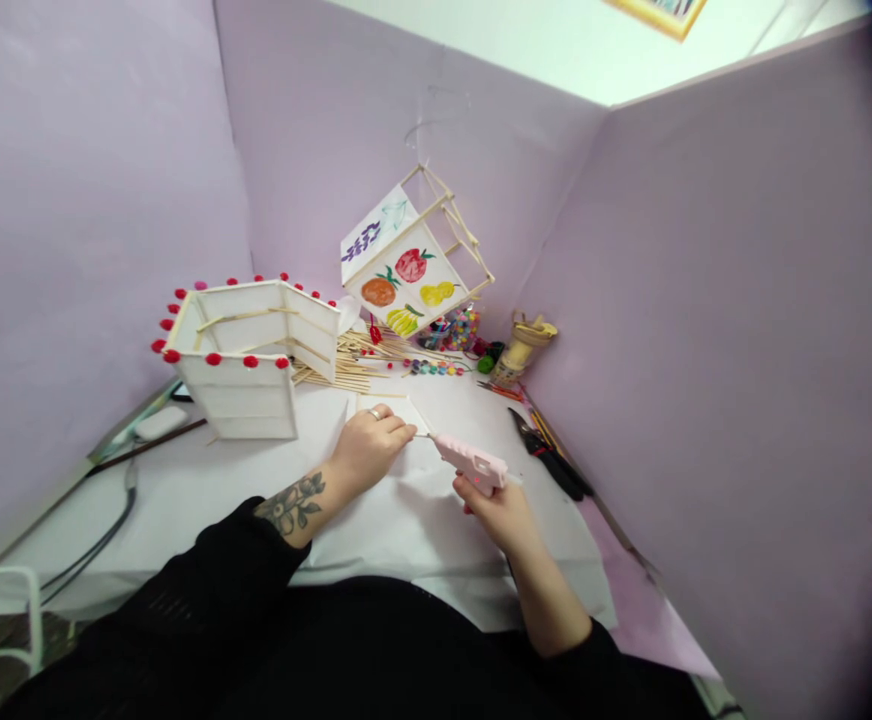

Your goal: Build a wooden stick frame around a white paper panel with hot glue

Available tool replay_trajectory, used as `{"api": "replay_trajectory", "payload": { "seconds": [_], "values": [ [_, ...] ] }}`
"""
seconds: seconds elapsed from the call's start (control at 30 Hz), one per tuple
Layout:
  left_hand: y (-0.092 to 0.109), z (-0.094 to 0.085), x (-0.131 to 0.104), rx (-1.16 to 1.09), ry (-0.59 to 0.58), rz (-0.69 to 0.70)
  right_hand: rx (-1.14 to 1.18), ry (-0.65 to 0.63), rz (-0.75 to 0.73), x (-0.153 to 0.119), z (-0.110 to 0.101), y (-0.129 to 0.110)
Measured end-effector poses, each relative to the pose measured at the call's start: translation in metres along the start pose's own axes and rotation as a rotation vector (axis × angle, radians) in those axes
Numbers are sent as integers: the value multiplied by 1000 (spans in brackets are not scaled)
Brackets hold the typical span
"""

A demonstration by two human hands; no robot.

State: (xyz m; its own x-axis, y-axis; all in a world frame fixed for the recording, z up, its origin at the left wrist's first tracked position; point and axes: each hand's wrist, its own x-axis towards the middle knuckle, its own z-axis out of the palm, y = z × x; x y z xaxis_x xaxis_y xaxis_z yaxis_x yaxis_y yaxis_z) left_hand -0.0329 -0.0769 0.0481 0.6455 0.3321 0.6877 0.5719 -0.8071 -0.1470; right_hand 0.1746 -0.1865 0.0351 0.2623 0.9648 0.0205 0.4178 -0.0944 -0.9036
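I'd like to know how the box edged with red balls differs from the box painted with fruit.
The red-ball box has plain white sides; the fruit box has colourful pictures. The red-ball box stands on the table, while the fruit box is tilted above it. Both have white panels and thin wooden sticks.

Two hands, one left hand (pixel 374 440) and one right hand (pixel 494 502); one pink glue gun (pixel 472 462); one thin stick (pixel 422 435) at the left fingertips. Two large stick-and-panel frames: one white frame (pixel 245 398) with about fifteen balls (pixel 213 359) along its rim, and one painted frame (pixel 395 262) with four fruits (pixel 411 265) on its front panel. One pair of black-handled pruners (pixel 550 455), one woven container (pixel 512 360), one ring (pixel 374 414), one framed picture (pixel 665 12). The loose sticks (pixel 350 372) are too many and overlapping to count
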Motion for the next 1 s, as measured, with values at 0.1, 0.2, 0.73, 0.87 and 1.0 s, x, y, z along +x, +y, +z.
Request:
{"api": "replay_trajectory", "payload": {
  "seconds": [0.1, 0.2, 0.73, 0.87, 1.0],
  "values": [
    [0, 1, 0, 5, -3, 2, 23, -45, 10, 1, 1, 5],
    [0, 1, 0, 7, 7, 9, 28, -57, 21, 1, -2, 7],
    [-1, 2, 0, 7, 8, 16, 12, -58, -3, 3, -2, 2],
    [-1, 1, 0, -6, -7, 4, 36, -76, 19, 4, -1, 8],
    [-1, 1, 0, 1, -9, 6, 50, -69, 13, 2, -3, 8]
  ]
}}
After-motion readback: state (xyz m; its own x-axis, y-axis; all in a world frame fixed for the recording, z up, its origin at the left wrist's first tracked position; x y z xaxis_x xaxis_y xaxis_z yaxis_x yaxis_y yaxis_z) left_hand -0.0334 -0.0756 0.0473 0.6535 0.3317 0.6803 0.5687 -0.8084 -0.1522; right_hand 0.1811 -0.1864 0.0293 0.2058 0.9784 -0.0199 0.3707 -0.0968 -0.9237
